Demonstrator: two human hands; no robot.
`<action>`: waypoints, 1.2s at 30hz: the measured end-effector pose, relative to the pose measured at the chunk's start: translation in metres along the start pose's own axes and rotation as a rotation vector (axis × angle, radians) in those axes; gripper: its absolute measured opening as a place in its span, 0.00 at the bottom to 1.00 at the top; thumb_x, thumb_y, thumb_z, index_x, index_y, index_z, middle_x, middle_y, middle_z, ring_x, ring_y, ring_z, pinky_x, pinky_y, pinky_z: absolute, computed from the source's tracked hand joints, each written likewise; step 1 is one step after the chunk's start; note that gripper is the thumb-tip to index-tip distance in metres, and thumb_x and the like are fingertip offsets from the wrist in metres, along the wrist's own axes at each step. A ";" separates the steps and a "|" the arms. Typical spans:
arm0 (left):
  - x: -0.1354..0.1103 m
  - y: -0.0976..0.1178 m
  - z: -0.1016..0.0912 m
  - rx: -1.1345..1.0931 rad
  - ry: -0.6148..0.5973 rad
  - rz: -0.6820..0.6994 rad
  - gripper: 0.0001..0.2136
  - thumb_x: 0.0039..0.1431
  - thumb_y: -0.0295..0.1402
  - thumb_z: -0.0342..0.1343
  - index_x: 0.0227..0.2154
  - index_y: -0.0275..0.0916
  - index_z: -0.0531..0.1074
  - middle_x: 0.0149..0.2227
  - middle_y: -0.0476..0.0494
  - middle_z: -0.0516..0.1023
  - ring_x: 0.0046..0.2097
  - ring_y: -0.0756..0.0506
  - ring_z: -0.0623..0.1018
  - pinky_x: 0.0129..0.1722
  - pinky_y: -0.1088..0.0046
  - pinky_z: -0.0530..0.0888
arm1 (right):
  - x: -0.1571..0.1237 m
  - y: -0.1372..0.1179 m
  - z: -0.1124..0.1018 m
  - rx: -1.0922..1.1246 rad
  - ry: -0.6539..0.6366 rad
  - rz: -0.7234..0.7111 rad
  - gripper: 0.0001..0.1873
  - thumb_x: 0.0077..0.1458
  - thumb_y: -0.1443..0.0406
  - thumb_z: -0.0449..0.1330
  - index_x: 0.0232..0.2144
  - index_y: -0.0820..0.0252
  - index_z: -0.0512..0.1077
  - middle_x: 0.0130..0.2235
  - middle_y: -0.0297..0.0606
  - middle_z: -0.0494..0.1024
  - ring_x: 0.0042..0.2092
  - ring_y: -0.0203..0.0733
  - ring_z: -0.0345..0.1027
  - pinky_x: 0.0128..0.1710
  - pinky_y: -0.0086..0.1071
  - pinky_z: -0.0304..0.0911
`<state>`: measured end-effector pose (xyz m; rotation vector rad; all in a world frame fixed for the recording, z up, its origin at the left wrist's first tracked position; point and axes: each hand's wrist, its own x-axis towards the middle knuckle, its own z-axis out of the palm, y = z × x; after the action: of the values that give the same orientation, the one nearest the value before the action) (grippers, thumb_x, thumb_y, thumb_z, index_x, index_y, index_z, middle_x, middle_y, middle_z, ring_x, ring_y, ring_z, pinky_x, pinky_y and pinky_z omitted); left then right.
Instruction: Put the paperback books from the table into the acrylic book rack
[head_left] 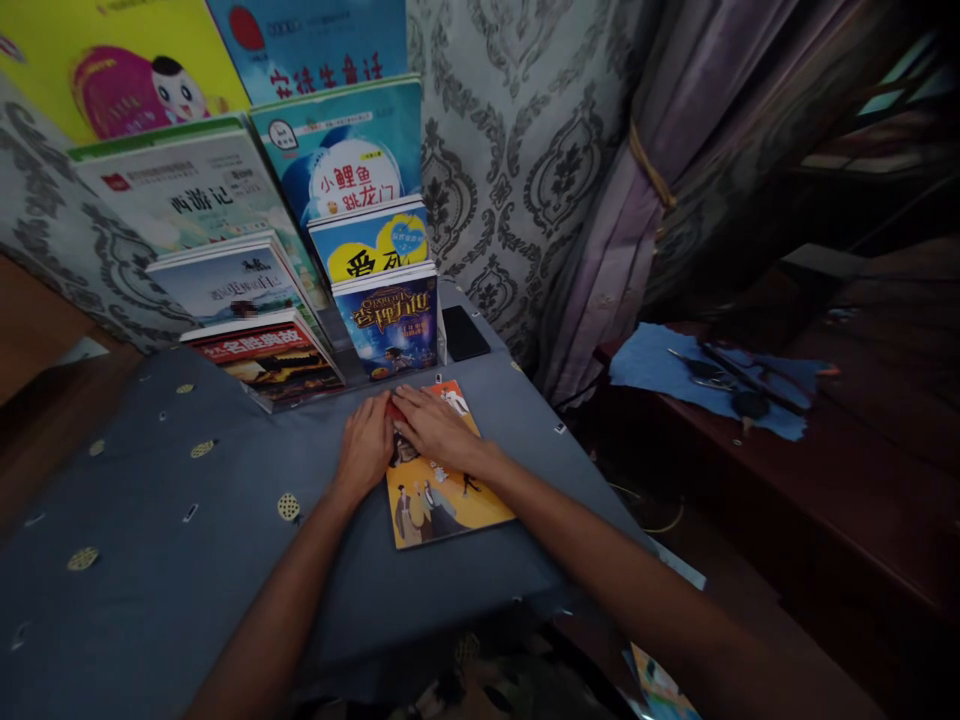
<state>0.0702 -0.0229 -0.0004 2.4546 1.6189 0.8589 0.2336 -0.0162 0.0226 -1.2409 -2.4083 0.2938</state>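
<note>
On the counter [225, 560], before the standing books [345, 180], a flat book [454, 505] lies beneath the right hand [433, 425], unclenched and palm-down, probably steadying it; the left hand [365, 440] meets its edge, whether grasping cannot be told.

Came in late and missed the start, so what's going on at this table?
A person has both hands at the far end of an orange-covered paperback book lying flat on the grey-blue tablecloth. The left hand is at its left edge; the right hand lies across the cover. Beyond, books stand in two stepped columns, a red-covered book front left and a dark blue book front right. A flat black object, perhaps a phone, lies beside the right column.
</note>
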 end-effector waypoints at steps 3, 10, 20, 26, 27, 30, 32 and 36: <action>0.000 0.000 0.000 0.000 -0.007 0.003 0.19 0.69 0.29 0.41 0.58 0.35 0.67 0.54 0.33 0.75 0.56 0.39 0.74 0.56 0.55 0.71 | -0.004 0.003 -0.002 -0.028 0.007 0.059 0.25 0.66 0.65 0.52 0.61 0.73 0.66 0.64 0.59 0.67 0.68 0.55 0.57 0.68 0.52 0.53; -0.001 -0.002 0.002 0.006 0.008 0.015 0.19 0.69 0.29 0.41 0.58 0.37 0.67 0.55 0.34 0.75 0.56 0.40 0.74 0.57 0.56 0.71 | -0.006 0.006 -0.005 -0.036 0.028 0.085 0.24 0.66 0.66 0.51 0.61 0.73 0.67 0.63 0.59 0.68 0.67 0.54 0.59 0.67 0.50 0.54; -0.001 -0.002 0.000 -0.003 0.005 0.023 0.19 0.70 0.30 0.40 0.58 0.35 0.68 0.55 0.34 0.75 0.56 0.39 0.74 0.58 0.56 0.70 | -0.009 0.026 -0.018 0.002 0.018 0.211 0.23 0.67 0.67 0.49 0.59 0.72 0.69 0.63 0.58 0.70 0.67 0.52 0.59 0.68 0.49 0.52; 0.000 -0.003 0.002 0.016 0.013 0.016 0.19 0.70 0.30 0.40 0.57 0.37 0.68 0.55 0.35 0.75 0.56 0.39 0.74 0.57 0.56 0.71 | -0.009 0.029 -0.019 0.047 0.012 0.220 0.22 0.67 0.68 0.49 0.60 0.69 0.69 0.63 0.54 0.70 0.67 0.50 0.60 0.68 0.49 0.52; 0.000 -0.004 0.002 0.021 0.014 0.016 0.19 0.69 0.30 0.40 0.57 0.37 0.69 0.54 0.35 0.75 0.56 0.40 0.75 0.57 0.56 0.71 | -0.009 0.030 -0.018 0.048 0.010 0.214 0.22 0.67 0.68 0.49 0.60 0.69 0.69 0.63 0.54 0.70 0.67 0.50 0.60 0.68 0.50 0.52; 0.000 -0.004 0.002 0.023 -0.001 0.012 0.19 0.70 0.30 0.40 0.58 0.37 0.68 0.55 0.35 0.75 0.57 0.40 0.74 0.58 0.56 0.71 | -0.009 0.030 -0.015 0.033 0.008 0.208 0.23 0.67 0.68 0.49 0.60 0.71 0.69 0.63 0.56 0.69 0.67 0.51 0.59 0.69 0.50 0.50; 0.000 -0.005 0.002 0.012 -0.015 0.005 0.19 0.70 0.31 0.41 0.58 0.36 0.68 0.56 0.34 0.75 0.58 0.40 0.74 0.59 0.56 0.70 | -0.009 0.030 -0.013 0.019 0.008 0.209 0.23 0.67 0.68 0.49 0.60 0.72 0.68 0.64 0.55 0.69 0.68 0.51 0.58 0.69 0.49 0.49; 0.000 -0.006 0.003 -0.001 -0.030 0.008 0.20 0.69 0.31 0.41 0.59 0.33 0.68 0.59 0.32 0.73 0.62 0.39 0.71 0.62 0.56 0.68 | -0.009 0.029 -0.011 0.009 0.018 0.217 0.23 0.66 0.68 0.49 0.60 0.70 0.68 0.63 0.53 0.69 0.67 0.50 0.59 0.69 0.48 0.50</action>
<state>0.0662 -0.0196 -0.0049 2.4626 1.5999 0.8202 0.2644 -0.0067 0.0190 -1.4972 -2.2566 0.3551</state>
